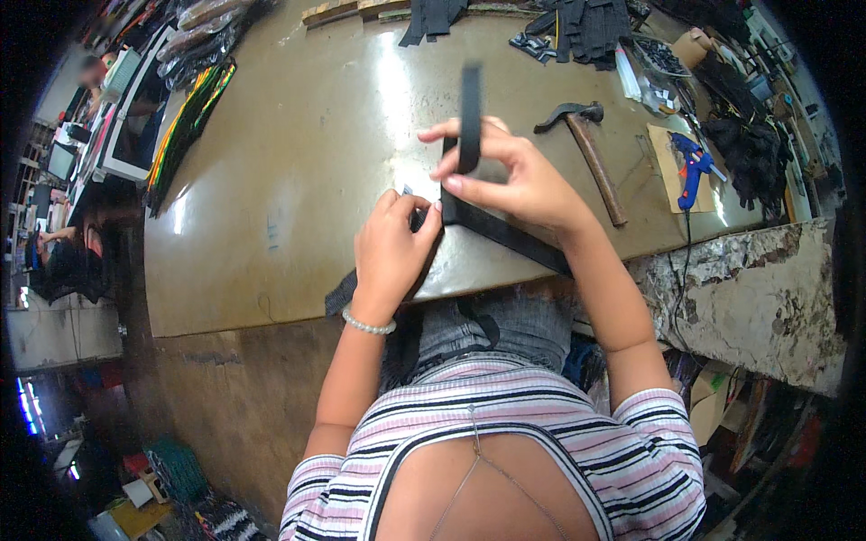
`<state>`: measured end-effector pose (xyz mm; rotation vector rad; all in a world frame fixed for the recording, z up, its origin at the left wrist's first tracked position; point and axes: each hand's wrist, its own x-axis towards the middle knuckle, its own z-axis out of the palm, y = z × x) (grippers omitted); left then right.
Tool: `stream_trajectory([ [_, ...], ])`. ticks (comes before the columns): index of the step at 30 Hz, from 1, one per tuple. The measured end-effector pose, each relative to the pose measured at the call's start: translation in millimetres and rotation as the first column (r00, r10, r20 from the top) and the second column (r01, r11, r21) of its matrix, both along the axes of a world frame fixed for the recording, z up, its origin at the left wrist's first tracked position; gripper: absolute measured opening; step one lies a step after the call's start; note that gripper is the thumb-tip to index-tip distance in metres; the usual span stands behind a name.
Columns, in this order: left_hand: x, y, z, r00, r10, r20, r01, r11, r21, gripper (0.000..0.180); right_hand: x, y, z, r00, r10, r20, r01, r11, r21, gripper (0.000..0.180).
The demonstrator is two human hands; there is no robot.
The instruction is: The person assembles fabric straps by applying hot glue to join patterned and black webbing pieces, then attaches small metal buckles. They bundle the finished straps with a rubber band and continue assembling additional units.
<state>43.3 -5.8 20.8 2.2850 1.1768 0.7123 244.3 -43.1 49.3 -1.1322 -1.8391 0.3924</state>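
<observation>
step: folding black strap point(470, 117) at table's point(298, 180) near edge | my right hand point(510, 176) pinches its upright end, my left hand point(392, 248) presses the flat part | next, I judge: crease tight, fingers steady | hammer point(591, 149) toward right edge

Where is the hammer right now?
In the head view, the hammer lies on the worktable to the person's right, just beyond the right hand and left of the blue glue gun.
</observation>
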Motion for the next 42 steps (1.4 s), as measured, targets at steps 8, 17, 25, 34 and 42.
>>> stream_trajectory([
  [8,7,-4,-26,0.994,0.047,0.096,-0.059,0.991,0.121,0.023,-32,-2,-43,0.956,-0.293,0.019,0.283,0.902,-0.328,0.034],
  [17,6,-1,-27,0.990,-0.037,0.139,0.026,0.997,0.078,0.028,-59,-50,-52,0.874,-0.379,0.305,0.366,0.925,0.100,0.021],
  [25,8,-1,-29,0.992,-0.123,0.041,0.115,0.982,0.147,0.035,-41,-53,-56,0.970,-0.208,0.125,0.220,0.971,-0.092,0.019],
  [34,9,-3,-24,0.986,-0.117,-0.118,0.138,0.972,0.189,0.029,-79,-95,-43,0.942,-0.083,0.325,0.161,0.962,-0.221,0.025],
  [42,1,-10,-10,0.973,-0.086,-0.212,0.107,0.990,0.091,0.027,99,-148,-34,0.228,-0.920,-0.319,0.908,0.319,-0.272,0.049],
])
